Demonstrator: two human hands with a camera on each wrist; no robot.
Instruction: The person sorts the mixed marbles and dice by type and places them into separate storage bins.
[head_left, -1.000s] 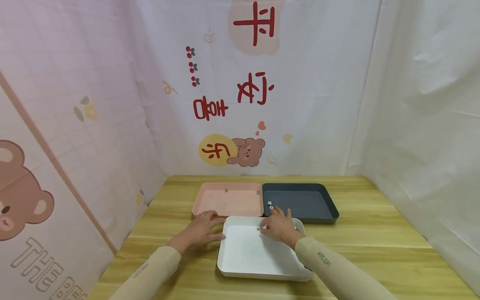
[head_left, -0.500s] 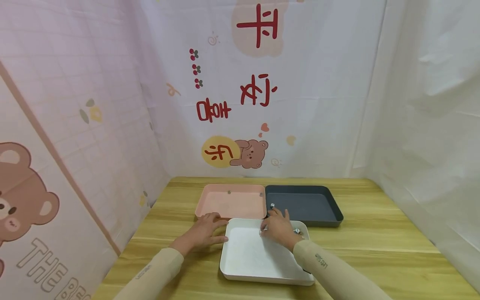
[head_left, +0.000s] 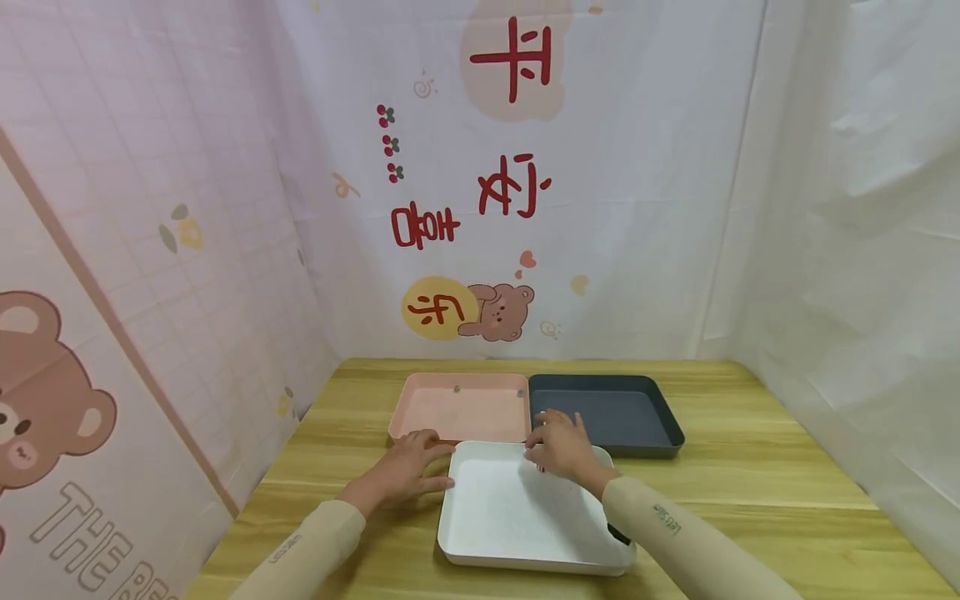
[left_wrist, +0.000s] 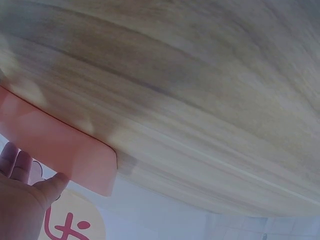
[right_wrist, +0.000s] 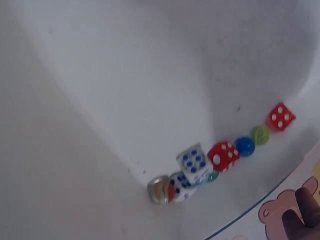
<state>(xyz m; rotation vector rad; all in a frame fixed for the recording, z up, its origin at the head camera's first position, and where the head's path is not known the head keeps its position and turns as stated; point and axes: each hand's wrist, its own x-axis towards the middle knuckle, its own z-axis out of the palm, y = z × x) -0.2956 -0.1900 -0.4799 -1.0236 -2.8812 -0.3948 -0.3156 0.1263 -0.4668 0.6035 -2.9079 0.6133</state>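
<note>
A white tray (head_left: pixel 502 525) lies nearest me, with my left hand (head_left: pixel 408 471) at its left side, thumb by the rim and fingers near the pink tray (head_left: pixel 457 412). That hand's fingers look extended and hold nothing visible. My right hand (head_left: pixel 561 450) is over the white tray's far edge, beside the dark tray (head_left: pixel 607 408); its fingers are bent, and whether they pinch anything is hidden. Along the white tray's wall, the right wrist view has a white die (right_wrist: pixel 194 162), red dice (right_wrist: pixel 281 117), a blue marble (right_wrist: pixel 245 146), a yellow-green marble (right_wrist: pixel 260 135) and a glassy marble (right_wrist: pixel 160 190).
The pink and dark trays stand side by side behind the white one on a wooden table (head_left: pixel 720 500). Two small items lie in the pink tray, one a little grey piece (head_left: pixel 457 389). A printed curtain (head_left: pixel 622 208) hangs behind and at the sides.
My right hand has lifted slightly forward from inside the white tray toward the dark tray, covering the die seen there earlier. The left hand keeps its place at the white tray.
</note>
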